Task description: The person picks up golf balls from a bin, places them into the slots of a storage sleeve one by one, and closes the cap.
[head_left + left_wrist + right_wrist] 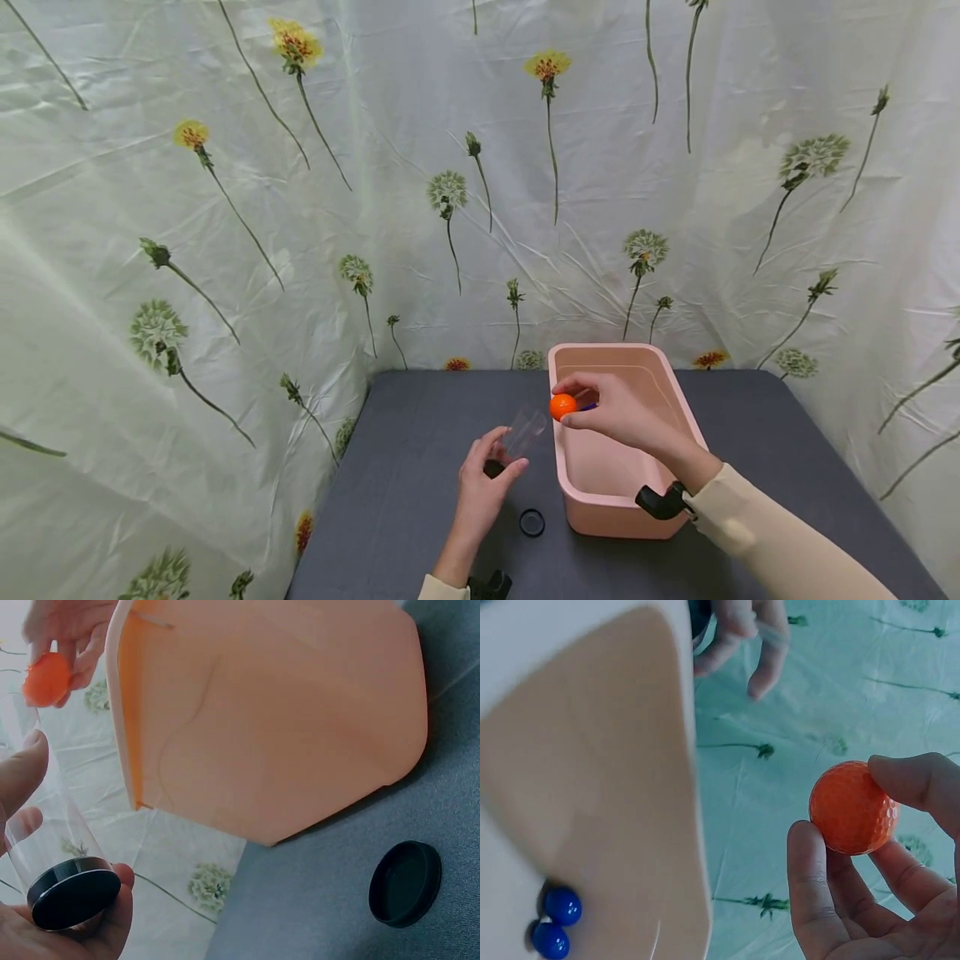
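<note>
My right hand (618, 412) pinches an orange golf ball (851, 808) between thumb and fingertips, over the left rim of the pink bin (622, 518). A clear plastic tube (525, 433) is in my left hand (480, 487), to the left of the bin. The tube leans, its upper end toward the golf ball and its black end cap (75, 894) low in the palm. Thumb and fingers wrap the tube's lower part. Two shiny blue balls (562, 906) lie together inside the bin in the right wrist view.
A round black lid (407, 883) lies on the dark grey table (427, 417), just left of the bin's near corner. Behind and beside the table hangs a pale curtain (405, 208) printed with dandelions.
</note>
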A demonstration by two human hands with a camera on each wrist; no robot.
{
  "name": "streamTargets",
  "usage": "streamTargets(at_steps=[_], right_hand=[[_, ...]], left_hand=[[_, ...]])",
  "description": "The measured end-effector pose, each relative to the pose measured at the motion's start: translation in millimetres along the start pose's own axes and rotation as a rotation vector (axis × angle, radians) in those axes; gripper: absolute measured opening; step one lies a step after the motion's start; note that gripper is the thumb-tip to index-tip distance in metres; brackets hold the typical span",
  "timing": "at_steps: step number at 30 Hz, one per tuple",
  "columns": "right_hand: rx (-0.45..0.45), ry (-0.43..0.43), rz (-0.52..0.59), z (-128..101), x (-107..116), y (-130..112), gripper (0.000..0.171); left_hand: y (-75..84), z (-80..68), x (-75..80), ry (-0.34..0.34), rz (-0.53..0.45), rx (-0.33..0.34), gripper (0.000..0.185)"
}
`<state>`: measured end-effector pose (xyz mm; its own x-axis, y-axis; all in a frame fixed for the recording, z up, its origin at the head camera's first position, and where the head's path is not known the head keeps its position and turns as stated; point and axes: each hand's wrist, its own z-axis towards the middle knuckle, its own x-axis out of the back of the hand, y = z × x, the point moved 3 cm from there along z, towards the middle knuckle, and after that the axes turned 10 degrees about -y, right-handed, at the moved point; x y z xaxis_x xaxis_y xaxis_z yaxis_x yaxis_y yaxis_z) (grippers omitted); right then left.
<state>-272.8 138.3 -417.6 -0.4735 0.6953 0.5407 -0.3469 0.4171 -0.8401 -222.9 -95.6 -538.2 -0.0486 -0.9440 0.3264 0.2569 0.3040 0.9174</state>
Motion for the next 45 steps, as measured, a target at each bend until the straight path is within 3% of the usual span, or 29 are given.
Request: streamTargets(at_steps=[9,24,34,39,45], right_hand=[[0.031,-0.006,0.016,1.5,-8.6,-9.2,0.036],[0.024,-0.053,-0.022,2.8,-18.2,-6.0,0.034],[0.047,-0.053,-0.016,4.1,-14.8,-1.6,0.034],[0.054,-0.012,-0.021,7.8,-4.2,4.4,0.03],[-0.002,0.005,-0.005,13.7,9.9,17.2,0.031]], left_hand=[[7.6,-0.4,-1.8,-0.021,0.011,-0.025,0.05],[17.7,-4.3,-4.4,-0.045,0.207,0.025,0.055],[19.3,-2.7,-5.9,-0.042,0.219,0.033,0.054],[18.8,-0.9,-5.8,-0.037,0.189,0.079,0.054],[18.4,-2.3,-3.3,-0.013,0.175,0.103,0.053]])
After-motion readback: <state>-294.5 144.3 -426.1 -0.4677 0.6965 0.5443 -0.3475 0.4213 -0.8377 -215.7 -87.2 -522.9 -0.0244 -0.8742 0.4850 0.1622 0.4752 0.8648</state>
